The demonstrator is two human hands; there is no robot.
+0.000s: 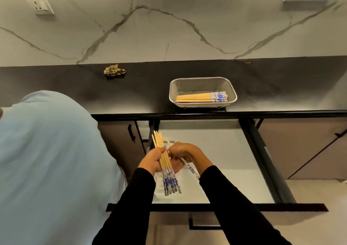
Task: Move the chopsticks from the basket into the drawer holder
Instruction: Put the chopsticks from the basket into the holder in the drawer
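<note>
Left hand (152, 160) wrapped around a bunch of chopsticks (165, 162), blue ends down, over the open drawer (216, 151). Right hand (185, 152) just beside it, fingers curled, pinching one chopstick (191, 169) out of the bunch. White holder (159, 195) under the hands, mostly hidden. More chopsticks (201, 97) lying in the mesh basket (202, 82) up on the black counter (75, 87). Crumpled cloth (114, 70) well apart.

Basket (202, 84) w/ chopsticks (201, 97) on counter (75, 87) – cloth (114, 70) left of it, open drawer (225, 160) below.
</note>
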